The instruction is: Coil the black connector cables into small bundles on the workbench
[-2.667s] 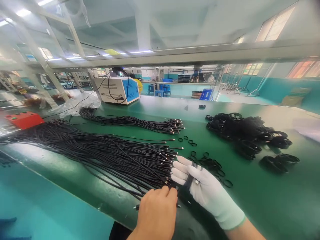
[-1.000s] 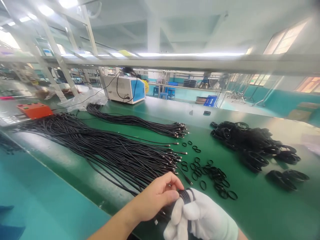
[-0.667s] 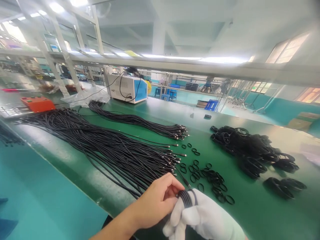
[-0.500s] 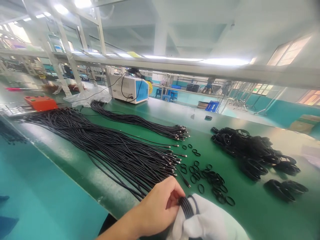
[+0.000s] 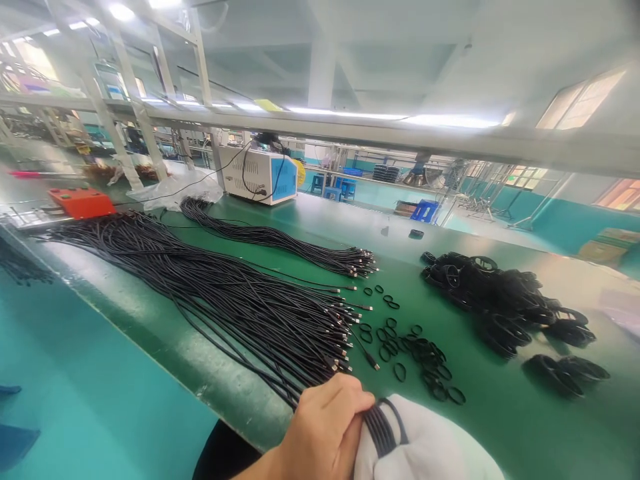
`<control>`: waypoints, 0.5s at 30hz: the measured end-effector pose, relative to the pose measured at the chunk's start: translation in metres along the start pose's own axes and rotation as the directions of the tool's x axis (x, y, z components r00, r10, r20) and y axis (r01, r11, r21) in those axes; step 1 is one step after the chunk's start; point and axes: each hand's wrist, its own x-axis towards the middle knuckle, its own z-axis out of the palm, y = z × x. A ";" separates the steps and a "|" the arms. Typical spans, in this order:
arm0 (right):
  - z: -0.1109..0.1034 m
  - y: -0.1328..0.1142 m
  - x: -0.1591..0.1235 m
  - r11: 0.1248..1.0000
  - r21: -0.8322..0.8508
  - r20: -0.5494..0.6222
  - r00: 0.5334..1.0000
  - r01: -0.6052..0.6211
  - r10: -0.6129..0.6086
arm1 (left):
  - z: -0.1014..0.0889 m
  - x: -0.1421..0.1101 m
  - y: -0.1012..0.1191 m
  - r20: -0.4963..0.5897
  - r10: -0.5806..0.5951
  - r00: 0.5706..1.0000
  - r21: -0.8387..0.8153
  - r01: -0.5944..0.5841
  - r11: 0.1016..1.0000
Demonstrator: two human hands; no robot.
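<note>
My bare left hand (image 5: 323, 433) is closed in a pinch on a black cable coil (image 5: 379, 427) at the bottom edge of the view. That coil is wound around my white-gloved right hand (image 5: 425, 450), whose fingers are out of sight below the frame. Just beyond my hands lies a big spread of long black cables (image 5: 210, 300) with metal tips pointing right. Several small black rubber bands (image 5: 420, 357) are scattered on the green table (image 5: 500, 413) to the right of the cable tips.
A second cable bundle (image 5: 280, 243) lies further back. Finished black coils (image 5: 500, 293) are heaped at the right. A white and blue machine (image 5: 257, 175) stands at the table's far side, an orange box (image 5: 83, 202) at far left.
My hands have drawn back toward me and sunk lower in view. The cable, loosely gathered at first, is now wound in a coil around my gloved hand, with my left hand pinching it.
</note>
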 end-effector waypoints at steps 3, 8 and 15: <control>0.001 0.006 0.004 1.000 -0.012 -0.032 0.999 0.022 -0.022 | -0.004 0.006 0.001 0.018 -0.017 1.000 -0.005 0.017 1.000; 0.001 0.007 0.005 0.999 -0.035 -0.080 0.996 0.038 -0.041 | -0.019 0.027 0.006 0.343 -0.074 0.936 -0.013 0.084 0.996; 0.009 -0.014 -0.008 0.999 -0.051 -0.117 0.993 0.009 -0.015 | -0.021 0.033 0.002 0.302 0.061 0.951 -0.052 -0.048 0.998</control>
